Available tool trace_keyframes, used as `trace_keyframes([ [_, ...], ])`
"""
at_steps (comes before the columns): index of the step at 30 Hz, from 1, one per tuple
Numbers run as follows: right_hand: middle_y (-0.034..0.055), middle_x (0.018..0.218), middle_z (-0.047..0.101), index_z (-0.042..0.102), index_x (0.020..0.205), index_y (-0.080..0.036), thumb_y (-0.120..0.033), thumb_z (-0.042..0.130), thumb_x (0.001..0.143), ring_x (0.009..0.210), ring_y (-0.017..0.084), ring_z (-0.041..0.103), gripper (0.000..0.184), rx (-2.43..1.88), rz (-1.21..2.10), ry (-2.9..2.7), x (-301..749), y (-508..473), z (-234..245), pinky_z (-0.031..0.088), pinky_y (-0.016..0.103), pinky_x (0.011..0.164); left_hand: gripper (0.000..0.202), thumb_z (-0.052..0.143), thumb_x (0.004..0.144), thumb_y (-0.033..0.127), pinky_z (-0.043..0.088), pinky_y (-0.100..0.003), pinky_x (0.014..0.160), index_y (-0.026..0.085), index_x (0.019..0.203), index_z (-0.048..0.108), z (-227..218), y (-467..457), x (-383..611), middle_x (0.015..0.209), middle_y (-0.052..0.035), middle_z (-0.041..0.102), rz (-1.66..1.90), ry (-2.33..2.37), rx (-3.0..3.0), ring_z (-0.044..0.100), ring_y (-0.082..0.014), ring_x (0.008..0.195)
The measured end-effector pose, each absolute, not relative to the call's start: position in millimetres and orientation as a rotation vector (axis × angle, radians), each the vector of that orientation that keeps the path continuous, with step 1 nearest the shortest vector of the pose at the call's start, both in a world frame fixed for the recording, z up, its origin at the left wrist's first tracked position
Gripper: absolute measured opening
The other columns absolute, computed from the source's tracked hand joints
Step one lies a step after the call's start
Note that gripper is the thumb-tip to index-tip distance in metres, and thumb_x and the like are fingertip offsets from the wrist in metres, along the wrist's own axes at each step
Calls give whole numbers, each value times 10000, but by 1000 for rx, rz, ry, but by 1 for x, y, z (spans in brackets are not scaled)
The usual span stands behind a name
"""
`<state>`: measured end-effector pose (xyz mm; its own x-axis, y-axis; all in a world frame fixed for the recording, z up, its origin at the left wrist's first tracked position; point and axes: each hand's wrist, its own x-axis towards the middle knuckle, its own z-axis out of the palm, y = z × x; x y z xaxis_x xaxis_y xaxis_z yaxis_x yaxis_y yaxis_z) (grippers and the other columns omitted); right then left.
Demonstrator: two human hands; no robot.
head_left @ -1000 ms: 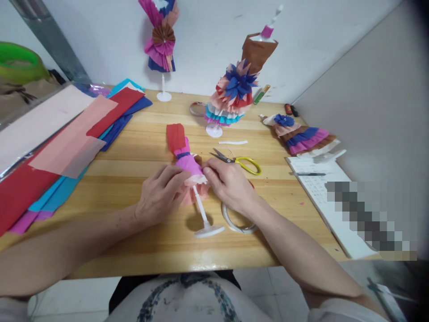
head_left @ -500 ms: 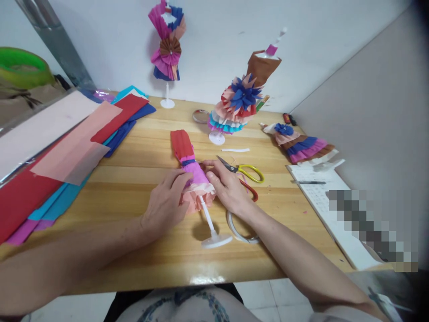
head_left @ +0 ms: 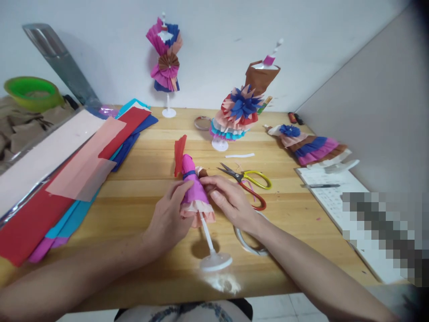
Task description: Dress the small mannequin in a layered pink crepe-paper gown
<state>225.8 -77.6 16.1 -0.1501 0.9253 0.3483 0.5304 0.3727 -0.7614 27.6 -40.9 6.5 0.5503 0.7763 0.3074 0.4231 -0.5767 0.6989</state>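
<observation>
A small mannequin on a white stand (head_left: 214,259) is tilted over the wooden table (head_left: 150,179), dressed in a purple and pink crepe paper dress (head_left: 194,194) with a red paper top (head_left: 179,154). My left hand (head_left: 169,219) grips the dress from the left, fingers curled around the skirt. On the other side, my right hand (head_left: 231,201) pinches the purple paper at the waist.
Scissors (head_left: 246,179) with yellow and red handles lie right of my hands, a tape roll (head_left: 248,239) under my right wrist. Crepe sheets (head_left: 67,165) cover the left. Finished paper dresses (head_left: 239,107) stand at the back, one lies at the right (head_left: 308,145). A notepad (head_left: 335,197) is at right.
The mannequin has been lifted and turned more upright, its red top now seen edge-on. Both hands stay on the dress. The camera view shifted slightly, so the table appears lower.
</observation>
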Motion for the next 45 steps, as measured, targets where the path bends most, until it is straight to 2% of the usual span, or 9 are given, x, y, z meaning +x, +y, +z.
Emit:
trace_keyframes([
  [8, 126, 1145, 668, 550, 1194, -171, -291, 366, 986, 1037, 194, 643, 303, -1211, 575, -1948, 227, -77, 18, 512, 341, 892, 576, 621, 747, 210, 597, -374, 721, 209, 1291, 434, 35, -47, 24, 1279, -123, 552, 441, 1155, 2625, 626, -271, 1061],
  [14, 128, 1195, 659, 567, 1138, -190, -192, 387, 967, 1159, 185, 598, 248, -1089, 556, -2065, 224, -75, 15, 503, 353, 959, 465, 512, 800, 83, 586, -337, 784, 197, 1251, 496, 53, -51, 19, 1324, -111, 530, 312, 937, 2996, 525, -270, 1207],
  [21, 77, 981, 699, 618, 1060, -210, -226, 486, 920, 847, 186, 663, 193, -1340, 323, -1756, 227, -75, 14, 544, 335, 741, 280, 516, 800, 59, 546, -429, 876, 141, 1058, 589, 63, -47, 18, 1147, -129, 595, 54, 835, 2987, 560, -283, 1095],
  [24, 85, 1028, 683, 564, 1209, -208, -332, 565, 884, 632, 140, 601, 348, -1478, 462, -1677, 227, -71, 19, 517, 298, 607, 284, 525, 783, 42, 526, -459, 898, 133, 1043, 594, 65, -47, 19, 1129, -134, 598, 46, 803, 2969, 551, -300, 1106],
  [27, 103, 1097, 668, 499, 1316, -200, -338, 591, 859, 692, 160, 619, 485, -1495, 580, -1776, 225, -64, 26, 520, 322, 666, 285, 537, 783, 42, 509, -485, 914, 133, 1047, 593, 63, -47, 18, 1100, -134, 604, 109, 780, 2965, 553, -312, 1103],
  [30, 96, 1077, 683, 584, 1215, -192, -231, 570, 845, 791, 186, 637, 373, -1498, 577, -1896, 224, -58, 34, 503, 328, 717, 260, 556, 820, 95, 503, -491, 921, 149, 1073, 583, 61, -47, 18, 1080, -120, 609, 220, 777, 2957, 563, -302, 1077],
  [36, 34, 786, 696, 689, 899, -176, -187, 525, 848, 633, 141, 578, 173, -1612, 545, -1921, 243, -49, 59, 429, 271, 621, 187, 584, 845, 185, 477, -487, 964, 168, 1031, 595, 66, -46, 27, 1057, -102, 614, 325, 676, 2812, 555, -282, 1100],
  [41, 40, 775, 698, 682, 889, -171, -215, 537, 847, 642, 158, 580, 157, -1790, 422, -1960, 268, -42, 85, 395, 271, 612, 123, 544, 881, 205, 492, -442, 934, 169, 967, 624, 71, -40, 31, 1012, -92, 632, 386, 569, 2716, 577, -252, 1041],
  [45, 55, 753, 704, 682, 802, -192, -190, 539, 833, 656, 176, 596, 147, -2041, 350, -2152, 285, -44, 86, 346, 268, 582, 237, 414, 940, 163, 511, -360, 887, 176, 871, 640, 66, -32, 29, 957, -79, 657, 611, 431, 2617, 597, -200, 993],
])
